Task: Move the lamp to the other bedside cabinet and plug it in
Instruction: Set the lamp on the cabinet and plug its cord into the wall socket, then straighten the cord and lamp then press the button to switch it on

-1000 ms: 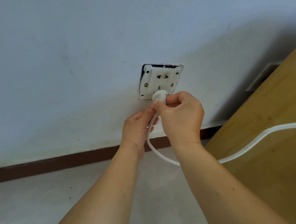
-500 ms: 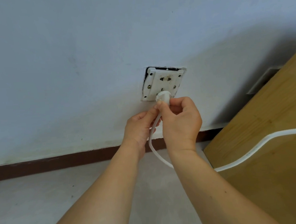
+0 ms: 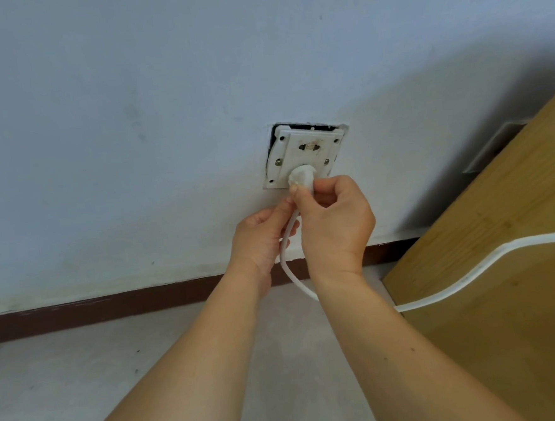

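A white wall socket (image 3: 307,145) sits crooked in a hole in the pale wall. The white plug (image 3: 301,176) is pressed against the socket's lower part, and my right hand (image 3: 334,226) grips it between thumb and fingers. Just below, my left hand (image 3: 260,241) pinches the white cord (image 3: 288,268). The cord loops down behind my right wrist and runs right across the wooden bedside cabinet (image 3: 504,276). The lamp is out of view.
A dark brown skirting board (image 3: 112,310) runs along the foot of the wall above a grey tiled floor (image 3: 68,389). The cabinet's side fills the lower right. A second wall plate (image 3: 492,149) shows behind the cabinet's edge.
Both hands have kept the plug at the socket's lower outlet; the plug sits a little closer against the plate. The view has shifted slightly.
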`<act>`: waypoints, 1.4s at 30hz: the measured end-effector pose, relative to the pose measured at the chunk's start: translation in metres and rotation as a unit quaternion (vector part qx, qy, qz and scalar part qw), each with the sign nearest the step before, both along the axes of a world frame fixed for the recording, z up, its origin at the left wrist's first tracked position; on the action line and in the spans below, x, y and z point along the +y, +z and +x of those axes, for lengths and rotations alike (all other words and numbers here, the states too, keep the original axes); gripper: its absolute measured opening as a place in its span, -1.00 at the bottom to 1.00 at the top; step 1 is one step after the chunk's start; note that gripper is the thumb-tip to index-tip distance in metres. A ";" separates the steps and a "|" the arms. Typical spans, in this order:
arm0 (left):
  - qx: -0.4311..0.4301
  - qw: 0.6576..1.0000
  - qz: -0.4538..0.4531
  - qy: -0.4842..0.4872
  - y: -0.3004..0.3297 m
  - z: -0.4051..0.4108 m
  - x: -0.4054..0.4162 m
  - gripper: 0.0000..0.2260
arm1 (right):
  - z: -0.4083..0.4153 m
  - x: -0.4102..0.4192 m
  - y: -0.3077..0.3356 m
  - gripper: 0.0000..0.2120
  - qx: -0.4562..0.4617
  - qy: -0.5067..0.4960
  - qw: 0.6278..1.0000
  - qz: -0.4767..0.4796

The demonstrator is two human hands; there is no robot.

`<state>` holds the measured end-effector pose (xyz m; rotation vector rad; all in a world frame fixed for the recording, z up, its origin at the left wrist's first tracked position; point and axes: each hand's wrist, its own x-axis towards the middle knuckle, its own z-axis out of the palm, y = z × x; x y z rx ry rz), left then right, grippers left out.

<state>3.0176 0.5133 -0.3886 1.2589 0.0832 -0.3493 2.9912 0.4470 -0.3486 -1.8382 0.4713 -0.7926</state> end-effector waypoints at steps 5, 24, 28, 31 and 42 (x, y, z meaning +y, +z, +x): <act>-0.008 1.000 0.001 -0.004 0.001 0.001 0.003 -0.73 | 0.001 -0.001 0.000 -0.88 0.001 -0.005 1.000 0.007; -0.132 0.968 0.166 0.134 0.018 -0.007 0.005 -0.80 | -0.001 -0.005 0.008 -0.86 0.071 0.009 0.997 -0.006; -0.254 0.901 0.235 0.260 0.039 -0.013 0.002 -0.84 | -0.011 -0.019 0.023 -0.76 0.122 0.046 0.988 -0.084; -0.316 0.881 0.207 0.285 0.062 -0.021 -0.012 -0.84 | -0.025 -0.030 0.036 -0.80 0.110 0.049 0.988 -0.101; -0.367 0.911 0.043 0.181 0.113 -0.061 -0.081 -0.82 | -0.086 -0.079 0.098 -0.89 0.064 -0.012 0.992 -0.106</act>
